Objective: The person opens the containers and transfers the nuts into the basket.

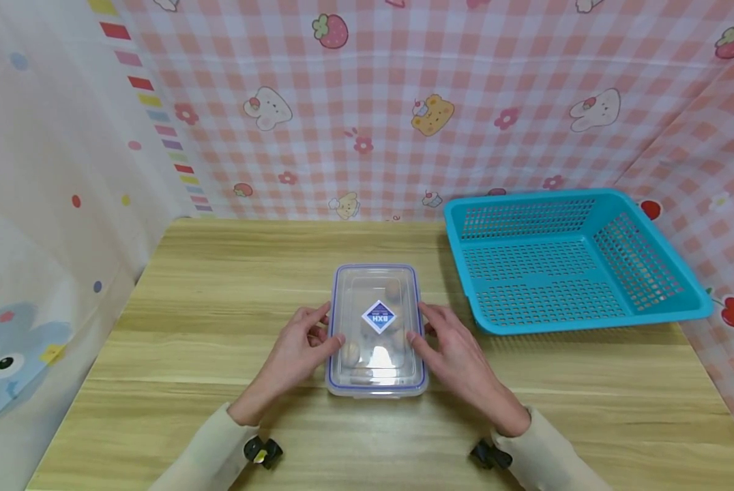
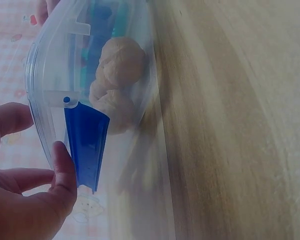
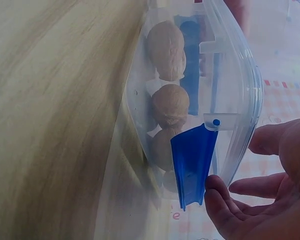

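Note:
A clear plastic food container [image 1: 355, 290] with a blue-edged lid and a diamond-shaped label lies on the table between both hands. Several walnuts show through its wall, among them one walnut [image 2: 122, 57] in the left wrist view. My left hand [image 1: 298, 349] holds the lid's left edge, thumb on top and a fingertip against a blue latch [image 2: 87, 145] that stands out from the side. Opposite it, my right hand [image 1: 459, 351] grips the right edge likewise, one finger touching another protruding blue latch [image 3: 194, 162]. Some fingers are hidden beside the container.
A turquoise mesh basket [image 1: 539, 276] stands at the back right, its floor visible through the open top. Wood-grained table [image 1: 219, 273] surrounds the container. A pink checked cloth [image 1: 355, 102] hangs behind, with more patterned cloth at both sides.

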A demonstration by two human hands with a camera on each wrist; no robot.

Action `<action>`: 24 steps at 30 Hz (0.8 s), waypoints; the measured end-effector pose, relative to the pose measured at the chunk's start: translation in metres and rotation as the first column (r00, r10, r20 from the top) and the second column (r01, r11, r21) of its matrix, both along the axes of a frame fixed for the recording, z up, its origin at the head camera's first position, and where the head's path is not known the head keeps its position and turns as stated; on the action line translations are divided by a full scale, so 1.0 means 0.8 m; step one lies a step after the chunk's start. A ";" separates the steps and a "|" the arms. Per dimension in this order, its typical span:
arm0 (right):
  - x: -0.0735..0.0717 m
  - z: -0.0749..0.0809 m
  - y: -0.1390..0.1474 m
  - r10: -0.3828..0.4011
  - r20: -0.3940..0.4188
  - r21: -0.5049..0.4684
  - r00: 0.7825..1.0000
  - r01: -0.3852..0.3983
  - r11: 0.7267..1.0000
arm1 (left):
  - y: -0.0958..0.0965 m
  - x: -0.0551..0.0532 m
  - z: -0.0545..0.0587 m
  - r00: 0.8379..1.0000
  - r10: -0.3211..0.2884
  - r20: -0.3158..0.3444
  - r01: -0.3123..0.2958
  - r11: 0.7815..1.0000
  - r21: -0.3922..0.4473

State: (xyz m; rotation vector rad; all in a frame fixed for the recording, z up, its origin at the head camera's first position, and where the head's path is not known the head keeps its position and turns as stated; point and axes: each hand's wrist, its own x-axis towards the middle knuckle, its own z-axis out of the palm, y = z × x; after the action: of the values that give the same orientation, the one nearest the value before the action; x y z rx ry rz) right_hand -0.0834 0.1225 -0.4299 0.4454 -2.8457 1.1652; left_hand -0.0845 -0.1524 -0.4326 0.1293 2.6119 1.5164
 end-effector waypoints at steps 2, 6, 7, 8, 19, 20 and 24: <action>0.000 0.001 0.000 -0.003 -0.004 -0.001 1.000 0.003 1.000 | 0.000 0.000 0.000 1.000 0.003 -0.003 -0.003 1.000 -0.002; 0.000 0.002 -0.001 -0.009 -0.003 0.006 1.000 0.009 1.000 | 0.000 0.000 0.001 1.000 0.003 -0.007 -0.003 1.000 -0.002; 0.000 0.002 -0.002 -0.010 0.000 0.008 1.000 0.010 1.000 | 0.000 0.001 0.001 1.000 0.003 -0.008 -0.003 1.000 0.001; 0.001 0.003 -0.002 -0.010 0.000 0.008 1.000 0.010 1.000 | 0.000 0.001 0.002 1.000 0.002 -0.011 -0.002 1.000 0.002; 0.005 0.010 -0.002 0.000 -0.065 0.003 0.998 0.000 1.000 | -0.003 0.008 0.011 0.999 -0.007 -0.037 0.008 1.000 0.027; 0.006 0.011 -0.002 0.001 -0.073 0.003 0.997 0.000 1.000 | -0.003 0.008 0.012 0.999 -0.008 -0.040 0.010 1.000 0.030; 0.007 0.016 -0.001 0.001 -0.091 0.000 0.996 -0.001 1.000 | -0.003 0.009 0.015 0.999 -0.013 -0.052 0.015 0.999 0.041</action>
State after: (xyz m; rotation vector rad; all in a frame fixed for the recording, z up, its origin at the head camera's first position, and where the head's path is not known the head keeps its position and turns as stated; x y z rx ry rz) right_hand -0.0776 0.1221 -0.4170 0.4873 -2.7688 1.1145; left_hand -0.0775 -0.1547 -0.4206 0.1924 2.6138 1.5838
